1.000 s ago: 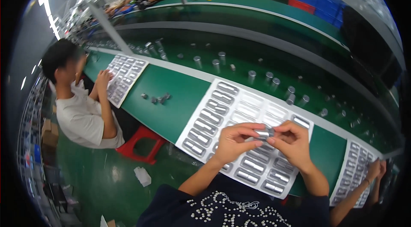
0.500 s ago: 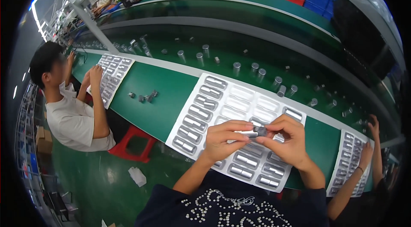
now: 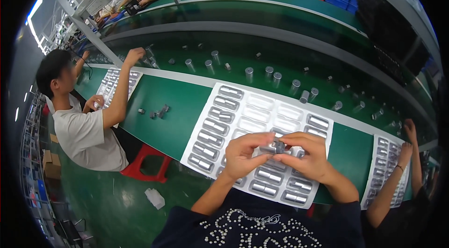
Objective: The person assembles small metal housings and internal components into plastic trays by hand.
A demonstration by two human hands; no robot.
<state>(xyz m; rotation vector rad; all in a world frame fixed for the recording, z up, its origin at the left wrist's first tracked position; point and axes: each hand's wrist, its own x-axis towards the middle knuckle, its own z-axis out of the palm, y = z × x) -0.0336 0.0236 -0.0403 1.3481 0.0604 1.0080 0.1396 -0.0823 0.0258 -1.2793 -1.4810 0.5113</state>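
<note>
Fingers and thumb of the left hand (image 3: 243,155) are clamped on a silver metal cylinder (image 3: 266,149), and the right hand (image 3: 307,156) pinches a dark grey end piece (image 3: 279,147) between thumb and forefinger. The two pieces meet end to end above the middle of a white moulded tray (image 3: 255,113); whether they are joined cannot be told.

The tray lies on a green counter (image 3: 187,93), its back edge beside a pale rail (image 3: 187,75). Silver cylinders (image 3: 215,126) lie in pockets along the tray's left edge, and more sit near its front edge and its back right corner. Beyond the rail, upright cylinders (image 3: 249,74) stand on a dark green belt (image 3: 224,42).

Small grey parts (image 3: 160,111) are clustered on the counter, left of the tray. Farther left, a co-worker (image 3: 84,121) has one arm out over the belt, with a red stool (image 3: 132,168) by the counter's front edge. At the right, another person's hand (image 3: 404,155) is at a similar tray (image 3: 372,166).
</note>
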